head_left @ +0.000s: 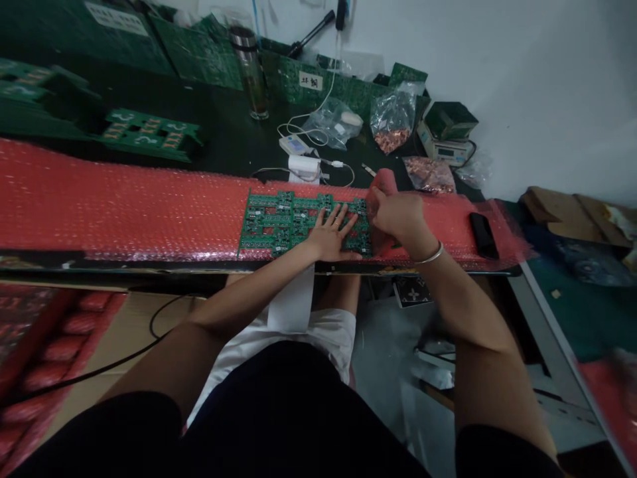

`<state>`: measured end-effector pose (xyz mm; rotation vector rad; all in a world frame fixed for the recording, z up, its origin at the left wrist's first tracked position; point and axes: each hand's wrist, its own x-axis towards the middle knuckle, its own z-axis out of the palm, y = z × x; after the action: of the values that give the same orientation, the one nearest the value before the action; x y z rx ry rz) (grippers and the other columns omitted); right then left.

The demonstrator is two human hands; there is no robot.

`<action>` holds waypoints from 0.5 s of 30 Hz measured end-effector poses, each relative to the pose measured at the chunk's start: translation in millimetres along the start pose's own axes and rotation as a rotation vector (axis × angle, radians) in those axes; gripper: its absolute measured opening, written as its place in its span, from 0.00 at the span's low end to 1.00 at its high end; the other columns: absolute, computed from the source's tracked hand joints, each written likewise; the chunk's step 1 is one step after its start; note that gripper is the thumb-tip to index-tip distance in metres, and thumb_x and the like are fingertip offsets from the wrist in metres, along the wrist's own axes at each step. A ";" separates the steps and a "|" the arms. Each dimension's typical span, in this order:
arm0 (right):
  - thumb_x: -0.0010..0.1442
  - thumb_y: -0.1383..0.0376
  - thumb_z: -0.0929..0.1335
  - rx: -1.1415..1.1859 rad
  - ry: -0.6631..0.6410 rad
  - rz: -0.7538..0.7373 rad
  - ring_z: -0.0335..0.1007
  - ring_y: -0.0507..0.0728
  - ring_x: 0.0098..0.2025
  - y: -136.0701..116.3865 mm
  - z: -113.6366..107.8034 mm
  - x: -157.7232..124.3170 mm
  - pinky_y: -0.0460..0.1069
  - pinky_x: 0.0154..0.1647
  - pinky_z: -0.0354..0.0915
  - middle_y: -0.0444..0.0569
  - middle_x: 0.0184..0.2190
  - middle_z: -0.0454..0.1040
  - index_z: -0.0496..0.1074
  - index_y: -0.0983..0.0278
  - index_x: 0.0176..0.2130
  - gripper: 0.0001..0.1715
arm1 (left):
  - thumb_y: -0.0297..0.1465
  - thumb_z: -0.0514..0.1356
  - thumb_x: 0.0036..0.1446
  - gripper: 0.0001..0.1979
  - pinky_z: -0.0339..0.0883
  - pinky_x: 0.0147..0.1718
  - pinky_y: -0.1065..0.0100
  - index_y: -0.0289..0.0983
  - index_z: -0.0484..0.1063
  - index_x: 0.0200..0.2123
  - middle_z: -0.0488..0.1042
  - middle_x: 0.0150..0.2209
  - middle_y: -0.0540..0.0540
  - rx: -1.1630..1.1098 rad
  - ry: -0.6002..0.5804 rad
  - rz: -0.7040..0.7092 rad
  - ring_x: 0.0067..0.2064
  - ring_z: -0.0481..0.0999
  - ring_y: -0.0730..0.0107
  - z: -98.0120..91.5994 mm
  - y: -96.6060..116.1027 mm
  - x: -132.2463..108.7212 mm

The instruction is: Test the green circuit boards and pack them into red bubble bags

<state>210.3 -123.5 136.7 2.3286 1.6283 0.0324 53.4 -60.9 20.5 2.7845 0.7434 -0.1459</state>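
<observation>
Resting flat with fingers spread, the left hand (332, 239) covers part of the circuit board (297, 226). The right hand (398, 218) grips a fold of red bubble wrap (384, 180) beside it.

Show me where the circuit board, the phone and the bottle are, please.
Circuit board (284, 222): head view, on its green upper face.
Phone (484, 236): head view, middle of its dark face.
Bottle (253, 78): head view, on its see-through body.
</observation>
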 end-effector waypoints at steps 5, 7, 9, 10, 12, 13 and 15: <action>0.62 0.55 0.73 0.040 -0.051 -0.126 0.77 0.74 0.53 -38.9 -4.4 5.2 0.62 0.51 0.70 0.70 0.55 0.78 0.38 0.69 0.77 0.62 | 0.65 0.65 0.49 0.71 0.24 0.74 0.42 0.26 0.35 0.77 0.28 0.77 0.26 0.057 -0.017 -0.044 0.78 0.29 0.37 2.9 -37.8 -27.3; 0.60 0.52 0.74 0.079 -0.029 -0.158 0.76 0.75 0.55 -61.8 2.1 6.8 0.61 0.53 0.70 0.74 0.58 0.75 0.36 0.76 0.77 0.67 | 0.63 0.66 0.50 0.69 0.25 0.74 0.45 0.25 0.38 0.77 0.30 0.77 0.28 0.096 -0.028 -0.046 0.79 0.31 0.39 0.9 -58.0 -39.2; 0.60 0.50 0.73 0.104 -0.023 -0.175 0.74 0.75 0.57 -82.7 10.9 8.3 0.60 0.52 0.71 0.77 0.60 0.72 0.40 0.79 0.76 0.65 | 0.60 0.67 0.50 0.68 0.26 0.74 0.44 0.25 0.40 0.77 0.30 0.77 0.27 0.108 -0.043 -0.068 0.79 0.32 0.39 -2.8 -74.2 -49.8; 0.61 0.50 0.73 0.114 -0.029 -0.182 0.74 0.75 0.58 -89.2 15.3 9.3 0.60 0.52 0.71 0.78 0.60 0.72 0.42 0.79 0.76 0.64 | 0.60 0.68 0.50 0.68 0.25 0.74 0.42 0.24 0.40 0.76 0.31 0.77 0.27 0.101 -0.048 -0.075 0.79 0.32 0.38 -4.7 -79.2 -54.5; 0.62 0.49 0.73 0.168 -0.053 -0.206 0.75 0.74 0.57 -89.0 23.7 11.9 0.60 0.52 0.72 0.76 0.58 0.74 0.47 0.76 0.75 0.59 | 0.60 0.68 0.50 0.68 0.25 0.74 0.42 0.23 0.40 0.76 0.33 0.77 0.25 0.063 -0.027 -0.053 0.79 0.32 0.38 -7.4 -80.9 -62.4; 0.63 0.47 0.71 0.219 -0.046 -0.215 0.76 0.74 0.57 -81.8 28.1 13.5 0.60 0.52 0.72 0.73 0.58 0.75 0.51 0.74 0.74 0.56 | 0.60 0.66 0.53 0.66 0.26 0.74 0.43 0.22 0.40 0.76 0.36 0.77 0.25 0.030 0.004 -0.031 0.79 0.34 0.39 -7.8 -77.4 -65.4; 0.67 0.44 0.66 0.385 0.019 -0.170 0.76 0.70 0.58 -56.7 39.1 16.7 0.59 0.56 0.71 0.67 0.57 0.77 0.59 0.68 0.71 0.46 | 0.60 0.58 0.60 0.60 0.31 0.75 0.48 0.21 0.41 0.75 0.43 0.76 0.24 -0.055 0.057 0.019 0.79 0.40 0.42 -6.8 -63.4 -69.0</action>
<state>171.7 -99.3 82.3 2.4493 1.9830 -0.3231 -37.8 -38.8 24.3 2.7529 0.7231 -0.0424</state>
